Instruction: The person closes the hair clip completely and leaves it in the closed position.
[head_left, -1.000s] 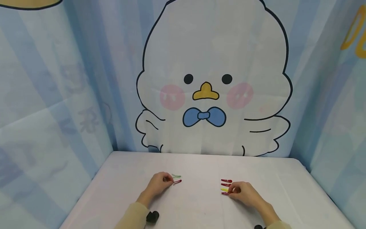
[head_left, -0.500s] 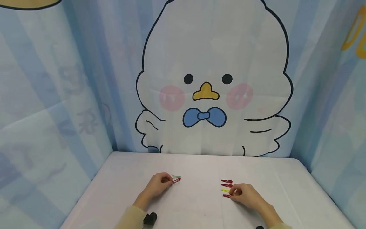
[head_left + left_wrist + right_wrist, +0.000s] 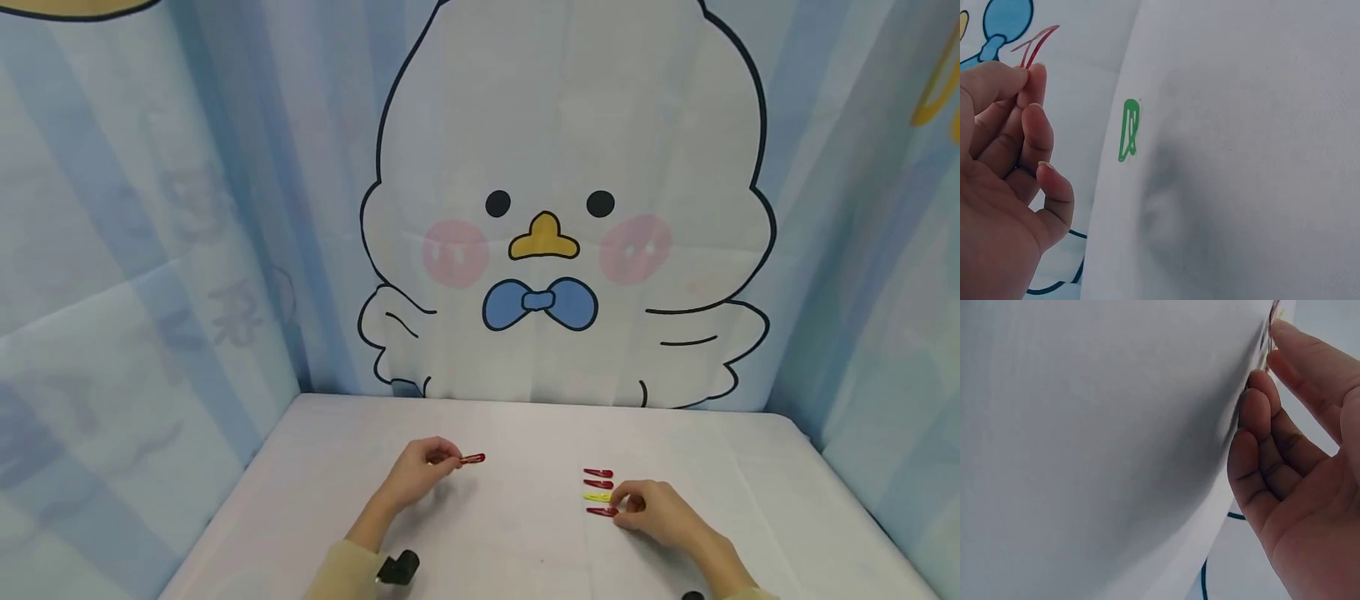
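Observation:
My left hand [image 3: 423, 471] pinches a red snap hair clip [image 3: 472, 458] by one end between thumb and index finger, held above the table. In the left wrist view that red clip stands up from the fingertips, its two arms spread apart. A green snap hair clip [image 3: 1129, 130] lies on the table beneath; in the head view it is hidden. On the right, my right hand [image 3: 656, 510] pinches the end of the nearest dark red hair clip [image 3: 600, 512], low at the table. Just beyond it lies a yellow hair clip [image 3: 597, 497], its right end close to the fingers.
Two more red hair clips, the farthest [image 3: 598, 472] and a second [image 3: 597, 484], lie parallel beyond the yellow one, forming a column. The white table [image 3: 525, 533] ends at a printed cloth backdrop [image 3: 540, 358], with cloth walls on both sides.
My left hand has risen and moved slightly away from me with the red hair clip, which has turned nearly level. The right hand has barely shifted, staying at the nearest red clip.

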`<action>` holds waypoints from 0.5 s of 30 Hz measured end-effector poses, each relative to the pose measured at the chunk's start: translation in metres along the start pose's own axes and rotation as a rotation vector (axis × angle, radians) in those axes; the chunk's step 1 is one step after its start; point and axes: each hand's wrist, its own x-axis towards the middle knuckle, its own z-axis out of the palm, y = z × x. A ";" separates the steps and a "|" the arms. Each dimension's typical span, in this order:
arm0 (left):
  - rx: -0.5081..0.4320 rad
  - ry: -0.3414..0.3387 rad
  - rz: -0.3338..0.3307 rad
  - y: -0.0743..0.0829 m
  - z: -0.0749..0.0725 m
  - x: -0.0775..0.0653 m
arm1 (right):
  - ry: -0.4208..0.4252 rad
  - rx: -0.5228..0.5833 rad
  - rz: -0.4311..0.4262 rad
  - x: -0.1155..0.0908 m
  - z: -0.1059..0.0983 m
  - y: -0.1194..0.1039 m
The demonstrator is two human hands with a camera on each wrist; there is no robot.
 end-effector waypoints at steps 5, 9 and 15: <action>-0.011 0.011 0.004 0.009 0.000 -0.002 | 0.040 -0.009 0.040 -0.001 -0.006 -0.005; -0.029 0.002 0.033 0.014 0.001 -0.002 | 0.072 -0.006 0.029 -0.002 -0.012 -0.013; -0.040 -0.011 0.088 0.025 0.004 -0.003 | 0.105 0.005 -0.022 -0.005 -0.018 -0.025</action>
